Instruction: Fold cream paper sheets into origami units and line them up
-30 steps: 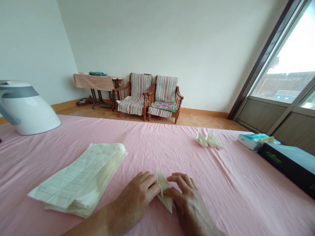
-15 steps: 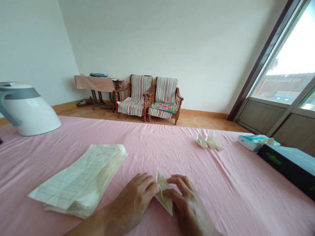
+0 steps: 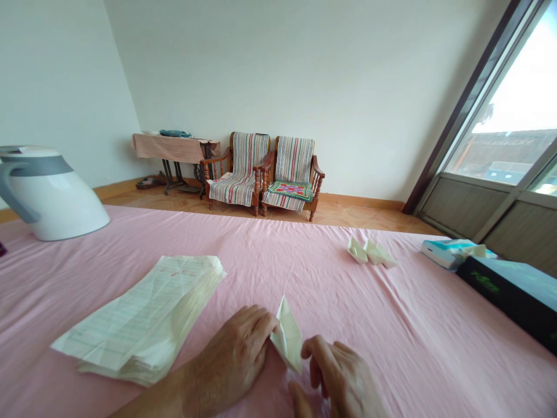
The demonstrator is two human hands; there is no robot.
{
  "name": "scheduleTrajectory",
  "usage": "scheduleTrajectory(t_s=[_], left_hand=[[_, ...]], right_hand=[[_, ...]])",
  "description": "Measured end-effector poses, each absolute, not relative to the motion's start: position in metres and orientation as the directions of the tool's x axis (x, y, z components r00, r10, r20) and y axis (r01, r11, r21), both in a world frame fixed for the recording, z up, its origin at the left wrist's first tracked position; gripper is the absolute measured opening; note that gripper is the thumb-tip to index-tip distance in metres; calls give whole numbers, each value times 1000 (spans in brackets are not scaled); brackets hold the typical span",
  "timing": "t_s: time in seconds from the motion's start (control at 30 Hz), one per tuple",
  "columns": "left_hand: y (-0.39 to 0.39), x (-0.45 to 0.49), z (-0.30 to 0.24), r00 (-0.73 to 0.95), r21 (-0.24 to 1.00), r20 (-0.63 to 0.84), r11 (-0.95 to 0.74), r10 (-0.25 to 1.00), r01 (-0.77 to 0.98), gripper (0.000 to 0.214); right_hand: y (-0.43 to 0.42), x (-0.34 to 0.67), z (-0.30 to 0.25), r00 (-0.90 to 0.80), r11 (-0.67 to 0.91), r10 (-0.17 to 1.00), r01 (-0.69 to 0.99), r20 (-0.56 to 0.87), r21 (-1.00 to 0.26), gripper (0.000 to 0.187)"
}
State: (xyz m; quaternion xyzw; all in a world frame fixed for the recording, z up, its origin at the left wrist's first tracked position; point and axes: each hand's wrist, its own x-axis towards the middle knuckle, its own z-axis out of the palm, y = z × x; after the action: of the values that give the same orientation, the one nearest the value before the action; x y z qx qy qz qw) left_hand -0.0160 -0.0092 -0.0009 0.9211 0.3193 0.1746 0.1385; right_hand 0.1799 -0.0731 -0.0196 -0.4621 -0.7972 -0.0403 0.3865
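"What's around you, from the head view?"

"A wrinkled pink cloth [image 3: 270, 255] lies under everything. On my left is a thick stack of thin, printed white sheets [image 3: 148, 310], its near corner close by my forearm. Beyond it stands a white jug with a grey handle [image 3: 65, 194]. Ahead to the right sit small pale folded-paper shapes [image 3: 378, 253], then a blue-and-white tissue pack [image 3: 444, 253] and a flat black box with green lettering [image 3: 505, 305]."

"And your hands?"

"My left hand [image 3: 235, 354] pinches the left edge of a pale, pointed folded-paper piece [image 3: 289, 337], between both hands. My right hand [image 3: 339, 374] is just beside it, fingers curled, thumb apart; whether a fingertip touches, I can't tell."
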Motion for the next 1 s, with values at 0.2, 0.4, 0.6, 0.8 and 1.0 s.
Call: scheduleTrajectory(t_s=[0.2, 0.4, 0.6, 0.8, 1.0], left_hand=[[-8, -17, -3, 728, 382, 222, -744, 649, 547, 23], [-9, -16, -1, 718, 403, 226, -734, 658, 546, 22], [-7, -18, -6, 698, 466, 254, -717, 670, 519, 24], [-2, -18, -13, 649, 510, 300, -692, 700, 511, 21], [2, -17, -13, 589, 603, 330, -645, 737, 469, 19]], right_hand=[[-72, 178, -29, -309, 576, 720, 765, 621, -287, 9], [-71, 178, -31, -343, 602, 696, 758, 631, -252, 12], [-69, 176, -33, -288, 560, 706, 786, 647, -262, 12], [-66, 176, -34, -210, 489, 756, 811, 620, -323, 13], [-67, 176, -38, -181, 464, 785, 806, 592, -367, 17]])
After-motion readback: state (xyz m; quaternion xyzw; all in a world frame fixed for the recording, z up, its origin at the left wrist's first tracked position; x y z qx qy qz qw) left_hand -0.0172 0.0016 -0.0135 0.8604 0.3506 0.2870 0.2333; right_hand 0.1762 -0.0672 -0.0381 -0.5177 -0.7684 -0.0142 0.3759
